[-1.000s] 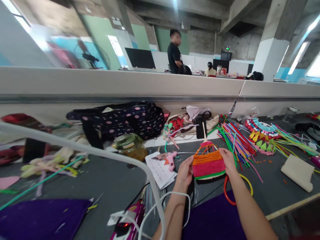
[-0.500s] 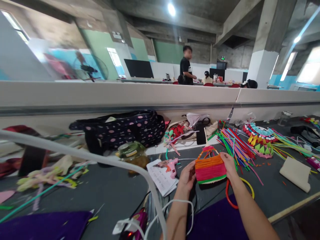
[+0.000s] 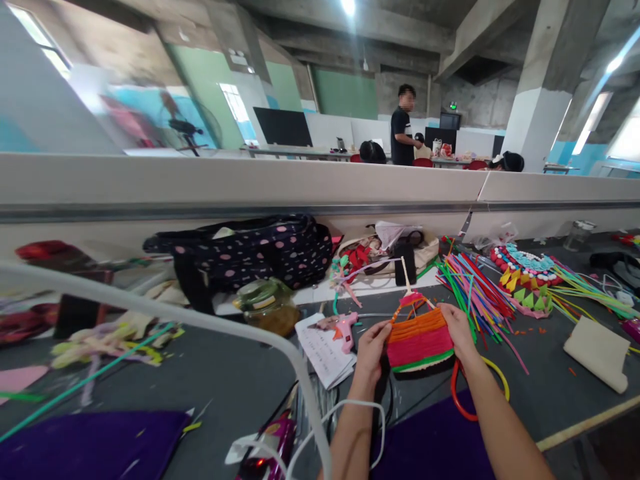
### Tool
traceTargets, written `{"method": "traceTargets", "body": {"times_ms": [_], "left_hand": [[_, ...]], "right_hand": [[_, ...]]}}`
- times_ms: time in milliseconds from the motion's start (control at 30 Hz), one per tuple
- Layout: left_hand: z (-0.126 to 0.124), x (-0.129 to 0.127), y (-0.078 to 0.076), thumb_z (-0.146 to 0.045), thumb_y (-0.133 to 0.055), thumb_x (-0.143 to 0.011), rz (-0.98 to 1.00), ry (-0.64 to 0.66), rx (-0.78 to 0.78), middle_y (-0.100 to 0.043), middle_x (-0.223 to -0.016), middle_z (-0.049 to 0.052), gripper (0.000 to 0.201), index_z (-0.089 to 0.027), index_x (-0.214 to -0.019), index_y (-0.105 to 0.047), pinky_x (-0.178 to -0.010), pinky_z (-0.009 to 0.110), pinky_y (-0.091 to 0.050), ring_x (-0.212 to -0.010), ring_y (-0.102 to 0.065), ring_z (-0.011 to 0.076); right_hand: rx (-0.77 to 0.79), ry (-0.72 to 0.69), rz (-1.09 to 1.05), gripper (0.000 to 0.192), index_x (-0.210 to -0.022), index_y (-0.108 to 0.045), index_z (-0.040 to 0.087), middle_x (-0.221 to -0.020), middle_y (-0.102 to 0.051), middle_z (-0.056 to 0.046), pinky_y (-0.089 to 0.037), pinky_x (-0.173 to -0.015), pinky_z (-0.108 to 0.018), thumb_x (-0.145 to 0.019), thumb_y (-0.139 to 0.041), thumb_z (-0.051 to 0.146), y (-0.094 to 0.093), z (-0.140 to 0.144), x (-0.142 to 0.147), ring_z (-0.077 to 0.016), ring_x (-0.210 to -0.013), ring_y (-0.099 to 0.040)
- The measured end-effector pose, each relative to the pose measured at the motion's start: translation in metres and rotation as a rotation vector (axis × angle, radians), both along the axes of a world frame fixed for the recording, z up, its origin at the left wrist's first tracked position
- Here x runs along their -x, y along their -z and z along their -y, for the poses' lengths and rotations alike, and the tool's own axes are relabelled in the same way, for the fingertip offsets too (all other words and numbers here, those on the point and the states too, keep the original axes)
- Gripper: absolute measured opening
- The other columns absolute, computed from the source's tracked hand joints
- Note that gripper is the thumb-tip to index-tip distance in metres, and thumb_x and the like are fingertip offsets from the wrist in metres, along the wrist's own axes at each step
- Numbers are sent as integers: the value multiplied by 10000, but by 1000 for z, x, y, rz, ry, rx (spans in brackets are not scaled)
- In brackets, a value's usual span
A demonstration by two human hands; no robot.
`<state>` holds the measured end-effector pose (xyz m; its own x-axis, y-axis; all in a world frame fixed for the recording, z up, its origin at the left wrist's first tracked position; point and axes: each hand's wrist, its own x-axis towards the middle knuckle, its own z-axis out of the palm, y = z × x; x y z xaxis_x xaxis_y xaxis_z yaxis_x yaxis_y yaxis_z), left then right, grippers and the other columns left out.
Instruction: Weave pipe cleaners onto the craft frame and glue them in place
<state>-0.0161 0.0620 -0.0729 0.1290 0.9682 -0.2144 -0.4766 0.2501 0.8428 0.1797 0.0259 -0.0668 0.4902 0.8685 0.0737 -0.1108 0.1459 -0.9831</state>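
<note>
In the head view, a woven craft piece (image 3: 419,340) of orange, pink and green bands is gripped at its edges by the left hand (image 3: 373,348) and right hand (image 3: 458,331), above the grey table (image 3: 210,360). If squeezed unevenly, the bands could be pulled loose, and the pink glue gun (image 3: 343,327) lying just left could be knocked.

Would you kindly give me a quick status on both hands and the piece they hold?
Left hand and right hand grip the striped woven craft piece by its sides. Held above the grey table. Glue gun lies just left.

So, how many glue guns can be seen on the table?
1. The pink glue gun lies on a printed paper, just beside the left hand. Others may be hidden under the clutter.
</note>
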Motion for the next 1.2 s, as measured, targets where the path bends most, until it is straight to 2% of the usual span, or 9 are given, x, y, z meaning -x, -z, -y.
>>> {"method": "traceTargets", "body": {"times_ms": [167,267,367,500,600,700,933,1067,1200], "left_hand": [[-2,3,4,-277,-841,-451,47,-45,48,-708,-661,50,365,-122,-751,-702,-602,270,-477,-587,-638,165],[-3,5,4,-288,-838,-459,89,-87,70,-712,-687,38,379,-135,-777,-699,-633,270,-482,-626,-645,162],[-4,6,3,-277,-836,-463,141,-172,82,-715,-711,28,367,-146,-776,-695,-659,272,-485,-656,-650,158],[-5,6,5,-255,-830,-470,181,-259,107,-714,-714,15,367,-153,-795,-694,-639,254,-487,-636,-643,139],[-5,5,5,-241,-816,-492,192,-299,139,-709,-711,8,339,-155,-796,-692,-585,230,-480,-606,-631,124],[-6,5,1,-234,-805,-512,187,-332,158,-703,-714,1,312,-156,-792,-690,-556,217,-473,-588,-622,112],[-2,10,-15,-270,-811,-525,152,-341,145,-703,-713,13,339,-150,-816,-684,-569,231,-481,-590,-628,127],[3,12,-23,-297,-816,-527,113,-308,131,-715,-735,41,366,-137,-827,-678,-581,246,-480,-611,-641,151],[9,14,-28,-320,-814,-538,56,-264,130,-721,-747,56,381,-135,-844,-683,-552,243,-467,-608,-646,165]], "right_hand": [[95,-51,114,422,-996,-692,190,-967,-706,-90,-491,-761,-348,-718,-629,501,-11,27,-10,-248,-888,-640],[178,-38,529,409,-1141,-620,233,-1141,-640,-93,-465,-861,-386,-787,-570,432,-12,65,-22,-253,-994,-608],[226,-110,946,398,-1201,-572,263,-1168,-602,-83,-408,-954,-425,-817,-546,363,-5,108,-34,-266,-1098,-537],[266,-152,1209,439,-1269,-501,278,-1169,-561,-93,-453,-909,-417,-834,-526,332,14,145,-44,-273,-1082,-536],[275,-129,1290,514,-1334,-414,298,-1180,-532,-94,-486,-868,-397,-835,-525,346,25,150,-44,-272,-1073,-540],[292,-96,1336,596,-1383,-337,300,-1172,-534,-97,-504,-830,-390,-821,-530,330,28,145,-39,-279,-1048,-551],[319,-33,1402,592,-1363,-357,288,-1145,-577,-82,-511,-824,-395,-788,-491,244,24,146,-37,-272,-1027,-560],[265,-26,1473,578,-1376,-343,240,-1172,-584,-88,-516,-820,-375,-815,-478,266,30,159,-54,-259,-1031,-567],[103,-45,1591,612,-1403,-322,233,-1157,-602,-96,-531,-776,-346,-813,-485,260,45,172,-89,-252,-981,-605]]}}
